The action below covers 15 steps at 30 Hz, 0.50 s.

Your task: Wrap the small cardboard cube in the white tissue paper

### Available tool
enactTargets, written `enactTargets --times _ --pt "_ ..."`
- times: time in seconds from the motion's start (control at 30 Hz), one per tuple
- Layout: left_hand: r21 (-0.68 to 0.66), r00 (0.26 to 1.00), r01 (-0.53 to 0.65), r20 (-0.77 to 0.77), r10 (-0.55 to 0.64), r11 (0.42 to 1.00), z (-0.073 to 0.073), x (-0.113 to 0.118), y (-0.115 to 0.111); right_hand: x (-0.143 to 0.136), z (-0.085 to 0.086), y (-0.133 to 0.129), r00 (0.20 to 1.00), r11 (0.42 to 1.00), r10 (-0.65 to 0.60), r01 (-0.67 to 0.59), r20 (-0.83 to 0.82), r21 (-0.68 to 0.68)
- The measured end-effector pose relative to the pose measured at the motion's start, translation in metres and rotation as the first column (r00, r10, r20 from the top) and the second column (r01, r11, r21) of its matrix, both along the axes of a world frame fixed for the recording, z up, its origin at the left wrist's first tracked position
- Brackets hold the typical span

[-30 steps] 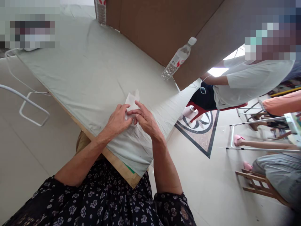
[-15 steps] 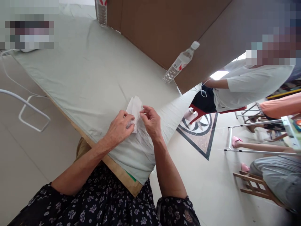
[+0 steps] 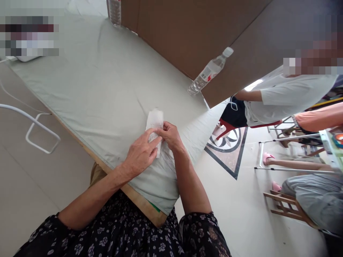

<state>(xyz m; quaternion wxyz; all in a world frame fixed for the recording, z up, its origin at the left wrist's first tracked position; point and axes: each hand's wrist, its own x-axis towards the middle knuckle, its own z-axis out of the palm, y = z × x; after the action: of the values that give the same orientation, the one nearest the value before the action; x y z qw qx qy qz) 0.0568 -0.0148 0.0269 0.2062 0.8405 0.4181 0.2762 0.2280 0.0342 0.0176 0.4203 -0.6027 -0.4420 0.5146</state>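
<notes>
A white, tissue-like sheet lies near the front corner of the cloth-covered table, its far end flat. On it, partly under my fingers, is a small crinkled whitish bundle; what it is made of I cannot tell. My left hand reaches across from the left, index finger and thumb around the bundle and pressing it onto the sheet. Against the sheet's right edge my right hand is closed, thumb and forefinger pinching it. The fingertips of both hands nearly meet.
A plastic bottle leans against a large brown cardboard panel; another bottle stands farther back. A white cable or tube hangs at the left. To the right, a person in a white shirt sits beyond the table.
My left hand has moved right, its fingers straightening over the bundle. My right hand has closed in on the sheet's edge. The sheet lies a little straighter.
</notes>
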Motion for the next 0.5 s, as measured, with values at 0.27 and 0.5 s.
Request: enactTargets --times 0.27,0.5 --pt "-0.007 0.997 0.056 -0.047 -0.057 0.998 -0.001 -0.003 0.006 0.007 0.000 -0.009 0.989 0.996 0.049 -0.038 -0.140 0.083" --pt "0.039 0.998 0.059 -0.026 -0.058 0.997 -0.004 -0.004 0.002 0.004 -0.004 0.009 0.996 0.998 0.008 -0.002 -0.087 0.068"
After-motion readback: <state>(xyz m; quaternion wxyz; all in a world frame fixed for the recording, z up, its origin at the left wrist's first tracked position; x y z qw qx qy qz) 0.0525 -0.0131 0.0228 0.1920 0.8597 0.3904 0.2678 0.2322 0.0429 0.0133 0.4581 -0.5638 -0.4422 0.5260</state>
